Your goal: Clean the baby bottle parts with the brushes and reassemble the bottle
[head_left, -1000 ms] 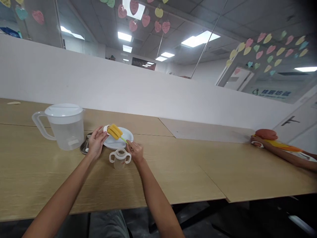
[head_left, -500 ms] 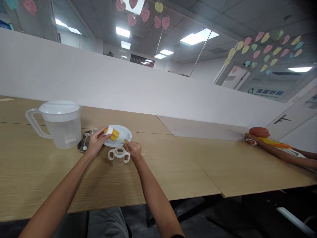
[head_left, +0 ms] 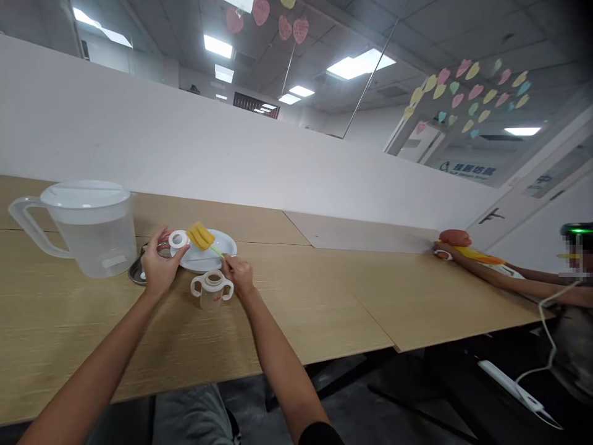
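My left hand [head_left: 160, 266] pinches a white ring-shaped bottle cap [head_left: 178, 248], its hole facing me. In my right hand [head_left: 239, 274] is the thin green handle of a yellow sponge brush [head_left: 201, 237]. The sponge head is just right of the cap, over the white plate [head_left: 228, 245]; whether the two touch I cannot tell. A clear baby bottle [head_left: 212, 298] with two white handles stands upright and uncapped on the table, in front of the plate. Behind my left hand, a dark metal tray [head_left: 134, 272] is partly hidden.
A large lidded plastic pitcher [head_left: 99, 238] stands on the left of the wooden table [head_left: 315, 303]. A white partition wall [head_left: 208, 161] runs along the back. At the far right, another person's arms [head_left: 500, 278] reach to a doll [head_left: 454, 238].
The sponge head has come out of the cap and moved up and right of it. My left hand has turned the cap's opening toward me. The view has shifted right.
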The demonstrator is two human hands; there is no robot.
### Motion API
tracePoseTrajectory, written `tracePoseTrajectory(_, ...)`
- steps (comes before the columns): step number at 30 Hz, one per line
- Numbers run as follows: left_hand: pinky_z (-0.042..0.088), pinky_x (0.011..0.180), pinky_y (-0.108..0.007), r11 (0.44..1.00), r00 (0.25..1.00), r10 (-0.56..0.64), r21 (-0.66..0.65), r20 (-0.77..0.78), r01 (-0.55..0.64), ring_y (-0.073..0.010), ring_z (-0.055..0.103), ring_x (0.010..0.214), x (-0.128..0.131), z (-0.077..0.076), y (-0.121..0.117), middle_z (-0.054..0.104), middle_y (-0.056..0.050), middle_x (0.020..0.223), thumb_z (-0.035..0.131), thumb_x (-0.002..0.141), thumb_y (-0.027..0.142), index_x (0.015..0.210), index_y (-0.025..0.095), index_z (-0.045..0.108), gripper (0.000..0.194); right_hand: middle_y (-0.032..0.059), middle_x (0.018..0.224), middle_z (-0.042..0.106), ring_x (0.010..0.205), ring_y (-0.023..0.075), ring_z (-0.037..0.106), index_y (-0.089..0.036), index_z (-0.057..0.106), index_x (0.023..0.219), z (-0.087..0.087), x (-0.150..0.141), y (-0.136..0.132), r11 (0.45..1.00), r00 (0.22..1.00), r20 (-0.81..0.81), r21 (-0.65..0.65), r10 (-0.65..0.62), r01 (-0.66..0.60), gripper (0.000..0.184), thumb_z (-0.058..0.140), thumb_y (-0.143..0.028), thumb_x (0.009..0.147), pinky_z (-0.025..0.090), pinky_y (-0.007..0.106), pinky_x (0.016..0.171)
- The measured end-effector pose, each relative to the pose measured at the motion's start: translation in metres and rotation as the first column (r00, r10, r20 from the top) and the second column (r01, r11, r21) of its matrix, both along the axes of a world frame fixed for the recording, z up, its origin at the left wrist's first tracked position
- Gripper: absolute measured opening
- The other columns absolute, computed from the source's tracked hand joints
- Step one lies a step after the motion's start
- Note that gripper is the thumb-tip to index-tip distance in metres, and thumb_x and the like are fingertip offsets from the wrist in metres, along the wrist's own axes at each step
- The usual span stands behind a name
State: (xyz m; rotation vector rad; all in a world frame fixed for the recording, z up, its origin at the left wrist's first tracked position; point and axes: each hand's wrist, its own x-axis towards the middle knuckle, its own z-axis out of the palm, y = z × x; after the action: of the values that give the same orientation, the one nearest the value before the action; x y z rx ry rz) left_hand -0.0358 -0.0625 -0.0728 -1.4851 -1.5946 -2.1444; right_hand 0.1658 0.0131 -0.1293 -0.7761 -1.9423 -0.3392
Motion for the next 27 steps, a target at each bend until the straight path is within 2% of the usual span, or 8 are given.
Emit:
tracePoseTrajectory(3, 0.053, 0.089, -0.036, 1.0, 1.0, 0.004, 0.006, -0.022, -0.004, -0.0213, 0.065, 0.101, 0.004, -0.001, 0.0, 0.065, -0.013, 0.117, 0.075, 0.071, 0.04, 0.129, 0.014, 0.052, 0.067, 0.0044, 0.066, 0.069, 0.055, 0.0099, 0.059, -0.016, 0.071, 0.102, 0.0, 0.0, 0.0, 0.999, 0.999, -0.028, 0.011, -0.037, 0.037, 0.032, 0.043, -0.03, 0.098, 0.041, 0.02, 0.053)
tracePoseTrajectory(7, 0.051, 0.09, -0.034, 0.999, 0.996, 0.033, 0.001, -0.079, -0.033, -0.0204, 0.063, 0.101, 0.003, 0.002, -0.004, 0.064, -0.012, 0.12, 0.069, 0.077, 0.041, 0.128, 0.016, 0.052, 0.06, 0.0037, 0.064, 0.068, 0.053, 0.0094, 0.058, -0.016, 0.071, 0.103, 0.001, 0.002, -0.001, 1.0, 1.0, 0.006, 0.013, -0.02, 0.02, 0.03, 0.045, -0.031, 0.097, 0.041, 0.02, 0.053)
tracePoseTrajectory(12, 0.047, 0.092, -0.036, 0.976, 0.946, 0.154, -0.105, -0.286, -0.191, -0.0239, 0.06, 0.099, -0.029, 0.008, -0.011, 0.063, -0.01, 0.11, 0.064, 0.079, 0.05, 0.118, 0.017, 0.06, 0.051, 0.0038, 0.06, 0.065, 0.052, 0.01, 0.058, -0.015, 0.072, 0.1, 0.002, 0.002, -0.002, 0.998, 0.997, -0.061, 0.014, -0.053, 0.054, 0.031, 0.044, -0.029, 0.097, 0.041, 0.021, 0.052)
tracePoseTrajectory(15, 0.043, 0.094, -0.04, 0.916, 0.872, 0.202, -0.228, -0.445, -0.329, -0.0297, 0.057, 0.105, -0.05, 0.004, -0.013, 0.062, -0.014, 0.111, 0.057, 0.083, 0.048, 0.118, 0.015, 0.06, 0.048, 0.0041, 0.06, 0.065, 0.053, 0.0104, 0.058, -0.015, 0.072, 0.099, 0.003, 0.001, -0.002, 0.999, 0.996, -0.078, 0.002, -0.051, 0.051, 0.032, 0.043, -0.03, 0.097, 0.041, 0.021, 0.052)
tracePoseTrajectory(18, 0.043, 0.091, -0.043, 0.801, 0.814, 0.181, -0.397, -0.552, -0.447, -0.0345, 0.056, 0.107, -0.056, -0.002, -0.014, 0.063, -0.019, 0.111, 0.053, 0.084, 0.037, 0.126, 0.01, 0.054, 0.05, 0.0041, 0.061, 0.066, 0.052, 0.0101, 0.057, -0.016, 0.072, 0.098, 0.004, 0.001, -0.002, 0.999, 0.996, -0.081, 0.023, -0.025, 0.027, 0.032, 0.043, -0.03, 0.097, 0.042, 0.021, 0.053)
tracePoseTrajectory(20, 0.045, 0.087, -0.041, 0.738, 0.807, 0.13, -0.487, -0.576, -0.467, -0.0346, 0.058, 0.105, -0.054, -0.003, -0.015, 0.064, -0.02, 0.111, 0.051, 0.083, 0.033, 0.128, 0.01, 0.052, 0.05, 0.0042, 0.061, 0.067, 0.052, 0.01, 0.057, -0.016, 0.072, 0.097, 0.005, 0.001, -0.003, 0.999, 0.996, -0.091, 0.037, -0.026, 0.029, 0.033, 0.043, -0.03, 0.097, 0.041, 0.021, 0.053)
tracePoseTrajectory(22, 0.046, 0.084, -0.039, 0.706, 0.81, 0.075, -0.543, -0.581, -0.455, -0.0335, 0.061, 0.103, -0.05, -0.003, -0.016, 0.065, -0.019, 0.112, 0.05, 0.083, 0.032, 0.13, 0.012, 0.051, 0.051, 0.0041, 0.061, 0.067, 0.052, 0.0101, 0.057, -0.015, 0.072, 0.096, 0.005, 0.001, -0.004, 0.999, 0.994, -0.105, 0.04, -0.032, 0.036, 0.033, 0.042, -0.03, 0.097, 0.041, 0.021, 0.053)
tracePoseTrajectory(27, 0.045, 0.082, -0.043, 0.625, 0.762, 0.021, -0.587, -0.647, -0.515, -0.0367, 0.062, 0.1, -0.046, -0.001, -0.018, 0.066, -0.021, 0.112, 0.052, 0.082, 0.034, 0.13, 0.012, 0.052, 0.053, 0.0038, 0.06, 0.065, 0.052, 0.0096, 0.056, -0.014, 0.071, 0.096, 0.005, 0.001, -0.004, 0.999, 0.994, -0.108, 0.037, -0.034, 0.038, 0.032, 0.043, -0.03, 0.097, 0.04, 0.021, 0.053)
